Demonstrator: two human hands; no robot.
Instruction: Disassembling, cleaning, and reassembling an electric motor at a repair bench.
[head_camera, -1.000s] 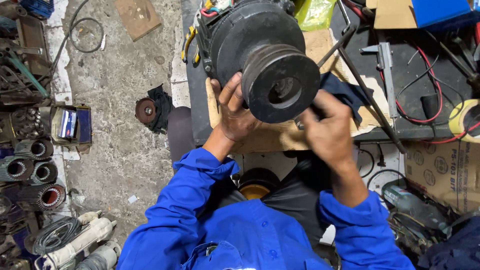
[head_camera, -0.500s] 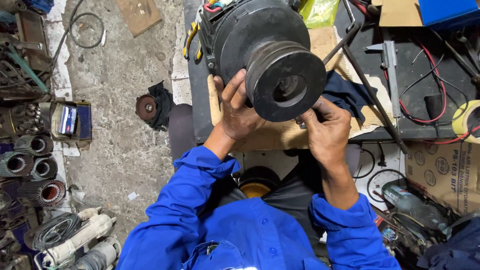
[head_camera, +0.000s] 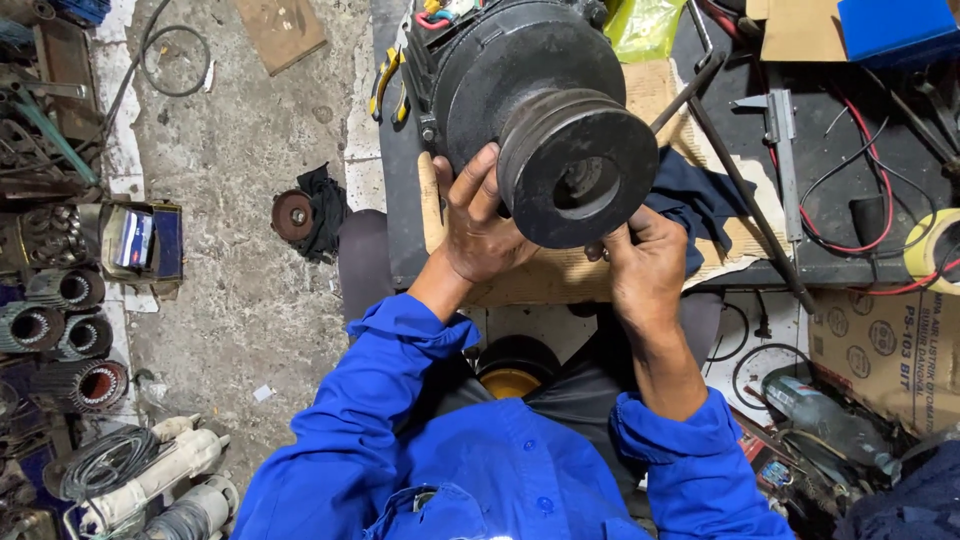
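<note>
Motor lies on the bench, pulley seated on its shaft, facing up. Left hand grips the pulley's left rim, fingers spread. Right hand pinches its lower edge. Pulley not yet off; calipers untouched.

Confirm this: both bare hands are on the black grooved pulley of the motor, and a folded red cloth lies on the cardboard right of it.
One detail is wrong: the head view shows the cloth is dark blue. The left hand and right hand do touch the black pulley of the motor, above the cardboard.
</note>
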